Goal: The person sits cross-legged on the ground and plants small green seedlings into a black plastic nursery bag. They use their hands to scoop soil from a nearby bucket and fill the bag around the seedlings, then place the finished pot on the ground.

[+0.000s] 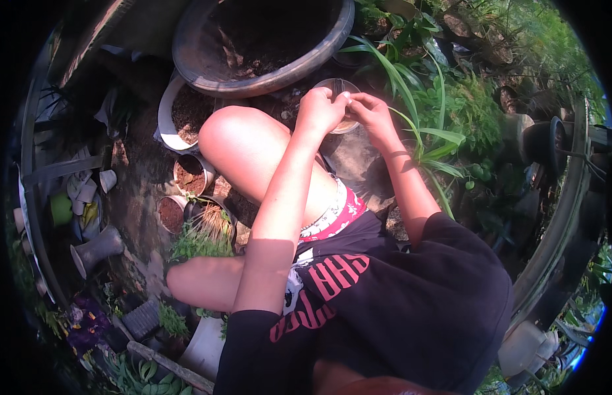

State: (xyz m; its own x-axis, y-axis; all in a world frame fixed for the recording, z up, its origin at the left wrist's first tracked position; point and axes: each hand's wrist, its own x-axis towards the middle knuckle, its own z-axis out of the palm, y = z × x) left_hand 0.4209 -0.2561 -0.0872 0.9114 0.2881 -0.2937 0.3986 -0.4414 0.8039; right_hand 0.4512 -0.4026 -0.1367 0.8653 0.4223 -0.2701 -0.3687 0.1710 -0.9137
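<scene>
My left hand [321,109] and my right hand [374,116] meet at the fingertips, with thumbs and index fingers pinched together. Whatever lies between them is too small or hidden to make out. Directly beneath them is a round, pale-rimmed container [346,127], partly covered by the fingers, with dark strip-like pieces at its far side. Beside my right hand, long green strap-shaped leaves [441,134] arch out. My bent knee [236,129] is left of my left hand.
A large dark basin with soil [264,88] stands ahead. To the left are a white pot of soil [168,121], small pots [171,215], a potted grassy plant [214,222] and a tipped grey pot [101,249]. Ferns [471,106] and a rail [557,212] are at the right.
</scene>
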